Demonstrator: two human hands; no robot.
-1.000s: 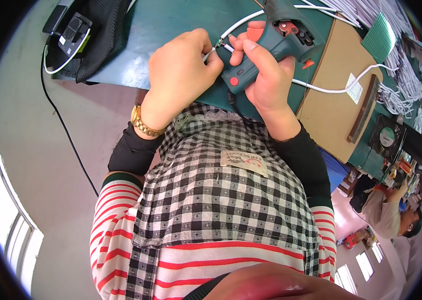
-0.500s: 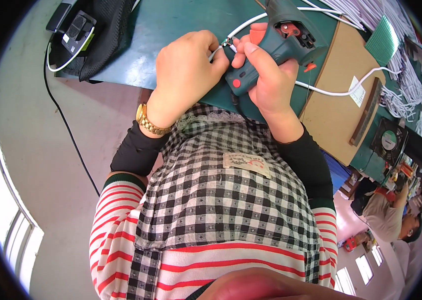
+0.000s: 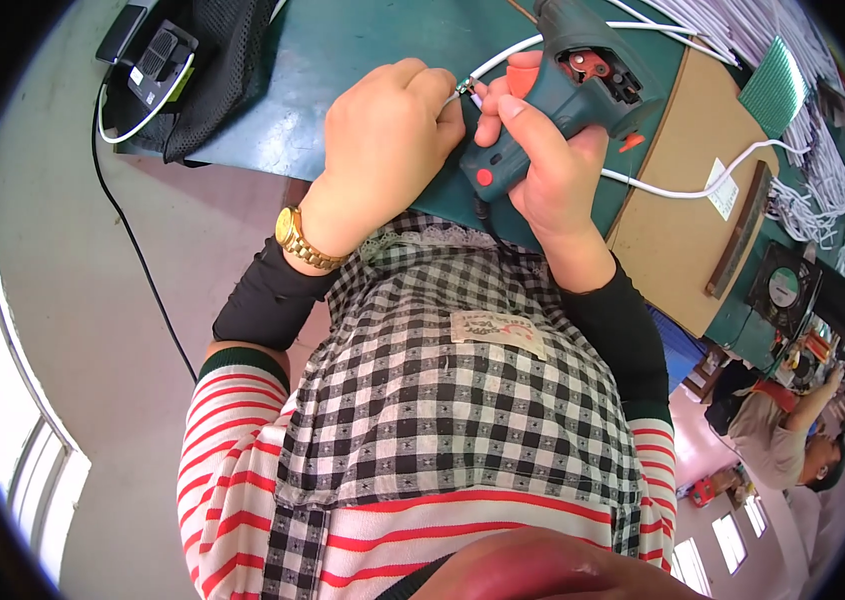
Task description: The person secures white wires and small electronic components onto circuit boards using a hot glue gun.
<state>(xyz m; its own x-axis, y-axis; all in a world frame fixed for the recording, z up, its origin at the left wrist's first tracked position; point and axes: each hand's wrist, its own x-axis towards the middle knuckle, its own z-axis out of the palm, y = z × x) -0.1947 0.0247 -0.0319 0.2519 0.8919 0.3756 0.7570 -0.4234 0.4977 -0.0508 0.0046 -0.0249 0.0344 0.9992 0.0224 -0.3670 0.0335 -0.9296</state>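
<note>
My left hand (image 3: pixel 383 150) is closed, its thumb and fingers pinched at the stripped end of a white cable (image 3: pixel 508 57). Small green and metallic bits show at that end, too fine to make out. In my right hand (image 3: pixel 558 165) is a dark green, pistol-shaped corded power tool (image 3: pixel 568 100) with an orange trigger and a red button. Its front is open, showing a red mechanism inside. The right index finger and fingertips reach toward the cable end, close to my left fingers. The tool's black cord runs down in front of my checked apron.
Below the hands lies a green tabletop (image 3: pixel 313 95). A black mesh bag (image 3: pixel 218 90) with a small black device (image 3: pixel 165 65) is at the far left. To the right are a brown board (image 3: pixel 688 230), bundles of white cables (image 3: pixel 813 160) and a fan (image 3: pixel 783 285). Another person (image 3: pixel 773 430) works beyond.
Both hands and the tool have shifted slightly to the right, and the whole view has drifted a little. My grips look the same. The other person's arm has moved.
</note>
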